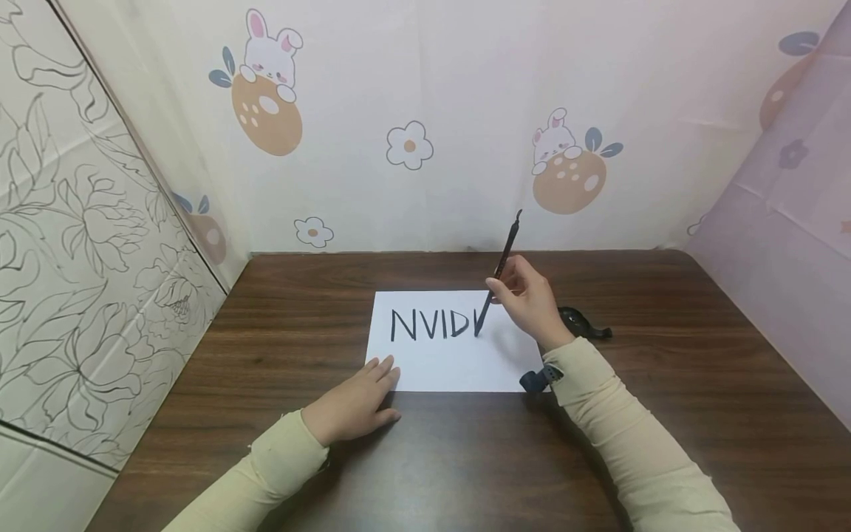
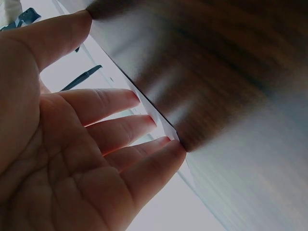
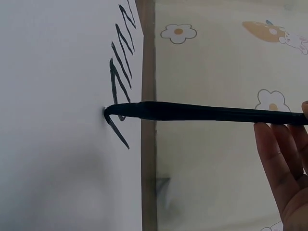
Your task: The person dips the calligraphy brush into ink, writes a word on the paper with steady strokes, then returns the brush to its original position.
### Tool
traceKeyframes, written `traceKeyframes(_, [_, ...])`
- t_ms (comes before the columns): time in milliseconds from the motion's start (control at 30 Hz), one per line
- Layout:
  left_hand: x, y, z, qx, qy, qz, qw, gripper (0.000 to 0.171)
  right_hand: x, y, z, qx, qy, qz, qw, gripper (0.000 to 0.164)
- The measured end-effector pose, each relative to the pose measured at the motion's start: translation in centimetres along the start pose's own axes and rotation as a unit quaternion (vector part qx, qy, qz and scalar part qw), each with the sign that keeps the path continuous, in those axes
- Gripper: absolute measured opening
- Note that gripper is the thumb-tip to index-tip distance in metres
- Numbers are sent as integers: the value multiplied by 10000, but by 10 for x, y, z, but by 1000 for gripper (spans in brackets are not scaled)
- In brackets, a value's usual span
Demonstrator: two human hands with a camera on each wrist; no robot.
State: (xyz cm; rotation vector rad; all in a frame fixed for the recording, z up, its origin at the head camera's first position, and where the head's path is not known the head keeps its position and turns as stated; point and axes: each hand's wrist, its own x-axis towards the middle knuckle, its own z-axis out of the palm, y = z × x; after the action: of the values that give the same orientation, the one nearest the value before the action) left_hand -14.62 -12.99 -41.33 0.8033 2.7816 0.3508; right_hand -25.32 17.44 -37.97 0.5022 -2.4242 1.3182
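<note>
A white sheet of paper (image 1: 452, 369) lies on the table with the letters "NVID" in black and one more stroke after them. My right hand (image 1: 528, 299) pinches a dark writing brush (image 1: 507, 247), its bristles (image 3: 118, 110) down on the paper by that last stroke. Seen from the right wrist, the tip is bent against the sheet, and the fingers (image 3: 276, 159) hold the handle well up from the bristles. My left hand (image 1: 352, 403) rests at the paper's lower left edge, fingers stretched out over the corner and thumb on the wood.
A shiny black dish (image 1: 577, 322) with a curved handle stands right of the paper, partly behind my right hand. The brown wooden table (image 1: 279, 318) meets a patterned curtain (image 1: 359, 185) at the back. A dark device (image 1: 537, 380) is strapped to my right wrist.
</note>
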Motion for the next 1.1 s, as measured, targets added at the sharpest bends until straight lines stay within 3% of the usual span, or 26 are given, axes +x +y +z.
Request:
traceKeyframes(200, [0,-1,1,9,-7,-8,10000,67,1,-1,-1,63,17,-21,10000,20])
traceKeyframes(833, [0,-3,3,-3,4,4,10000,67,16,5,-22,-21,862,-232,9960,20])
traceKeyframes(1100, [0,-3,2,12,11,26,10000,67,18,10,-23,-165,869,-256,9958,23])
